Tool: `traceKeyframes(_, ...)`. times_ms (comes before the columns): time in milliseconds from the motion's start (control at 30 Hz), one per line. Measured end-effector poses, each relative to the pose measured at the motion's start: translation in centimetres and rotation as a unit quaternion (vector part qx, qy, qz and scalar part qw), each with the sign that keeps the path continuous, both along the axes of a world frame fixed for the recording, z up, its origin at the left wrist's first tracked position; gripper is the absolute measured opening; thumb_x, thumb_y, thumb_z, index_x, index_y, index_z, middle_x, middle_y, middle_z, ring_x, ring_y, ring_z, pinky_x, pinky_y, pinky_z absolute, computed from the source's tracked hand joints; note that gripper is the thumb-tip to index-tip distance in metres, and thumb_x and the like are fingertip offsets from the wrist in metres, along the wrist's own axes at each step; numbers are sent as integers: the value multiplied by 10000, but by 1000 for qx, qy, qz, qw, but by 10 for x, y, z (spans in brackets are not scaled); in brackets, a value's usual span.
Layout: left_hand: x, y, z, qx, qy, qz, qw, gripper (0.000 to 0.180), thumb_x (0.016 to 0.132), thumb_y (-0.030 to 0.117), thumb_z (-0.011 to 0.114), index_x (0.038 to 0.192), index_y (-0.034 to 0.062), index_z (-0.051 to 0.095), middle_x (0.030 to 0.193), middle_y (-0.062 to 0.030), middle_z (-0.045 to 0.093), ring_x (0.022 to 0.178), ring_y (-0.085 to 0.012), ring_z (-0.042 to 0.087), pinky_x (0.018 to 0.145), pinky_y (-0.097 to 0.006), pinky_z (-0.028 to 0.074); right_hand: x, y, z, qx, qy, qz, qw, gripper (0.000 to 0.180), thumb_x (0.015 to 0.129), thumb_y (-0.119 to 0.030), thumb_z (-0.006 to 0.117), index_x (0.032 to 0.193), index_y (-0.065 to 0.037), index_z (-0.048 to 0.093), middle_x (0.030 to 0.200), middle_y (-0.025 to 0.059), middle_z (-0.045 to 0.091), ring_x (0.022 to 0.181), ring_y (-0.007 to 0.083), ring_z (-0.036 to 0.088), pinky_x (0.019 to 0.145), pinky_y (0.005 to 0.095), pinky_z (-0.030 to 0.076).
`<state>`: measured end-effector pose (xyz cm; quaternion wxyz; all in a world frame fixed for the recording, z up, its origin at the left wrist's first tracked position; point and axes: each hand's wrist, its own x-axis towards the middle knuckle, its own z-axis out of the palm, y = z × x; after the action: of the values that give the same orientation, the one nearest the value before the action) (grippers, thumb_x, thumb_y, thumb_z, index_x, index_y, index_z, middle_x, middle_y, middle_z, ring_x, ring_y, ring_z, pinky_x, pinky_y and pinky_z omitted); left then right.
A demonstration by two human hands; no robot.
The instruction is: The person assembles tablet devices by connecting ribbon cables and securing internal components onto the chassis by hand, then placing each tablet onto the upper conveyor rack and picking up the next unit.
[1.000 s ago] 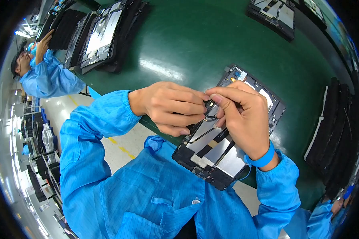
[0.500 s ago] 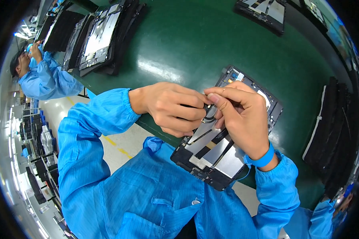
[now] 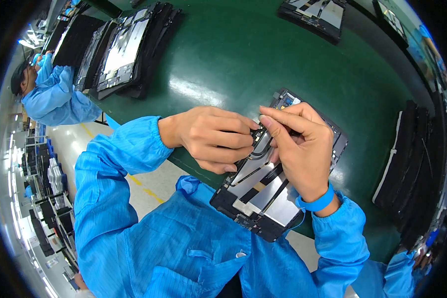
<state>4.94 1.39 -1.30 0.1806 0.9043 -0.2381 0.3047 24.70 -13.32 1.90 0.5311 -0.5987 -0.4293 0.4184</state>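
- Opened tablet (image 3: 283,208) at the centre of the frame, internals up, its lower end reaching past the near edge of the green table (image 3: 223,64) toward the worker's blue smock (image 3: 193,228).
- Left hand (image 3: 213,136) comes in over the tablet's left side, fingers curled, index tip down by a small dark part I can't make out.
- Right hand (image 3: 303,144), a blue wrist strap (image 3: 317,201) below it, has thumb and forefinger nearly together above the board; I can't tell whether they pinch anything.
- Upper left, a row of opened tablets (image 3: 126,44) leans together; another opened device (image 3: 315,17) lies at the upper right.
- Far left, a co-worker (image 3: 59,99) in blue.
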Motion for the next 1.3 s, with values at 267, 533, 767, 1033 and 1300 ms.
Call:
traceKeyframes(267,11,5,2,-1,-9,3,1000,225,960,212,788,904,-2,750,976,-146,716,887,-316,715,877,-470,679,7,6,1,9,9,-10,1000,171,978,-11,830,1143,19,863,880,61,727,572,81,637,509,252,477)
traceKeyframes(533,25,21,-2,17,-27,13,999,253,950,245,807,923,-1,756,966,-138,718,874,-326,717,868,-453,673,22,16,-2,-9,-45,-9,999,170,935,-45,884,1090,23,870,836,83,764,547,81,640,475,248,458)
traceKeyframes(767,22,22,1,45,-48,-41,997,454,1113,325,624,929,-61,775,939,-190,739,842,-323,730,900,-526,691,25,22,5,-61,-16,-15,998,144,927,-48,880,1060,7,875,842,94,771,570,88,632,513,264,454)
traceKeyframes(1033,19,15,-5,39,-59,-60,996,503,1123,364,634,883,-56,771,914,-205,748,812,-318,741,911,-530,699,24,23,-4,-20,-75,-25,997,151,893,-48,892,1040,-15,882,862,110,791,676,97,627,597,282,480)
traceKeyframes(1300,16,18,-5,32,-48,-56,997,515,1114,395,652,903,-60,767,936,-210,755,869,-345,754,912,-544,699,25,22,-6,-5,-69,-26,997,146,890,-45,886,1033,-18,883,861,112,793,682,102,634,607,285,489)
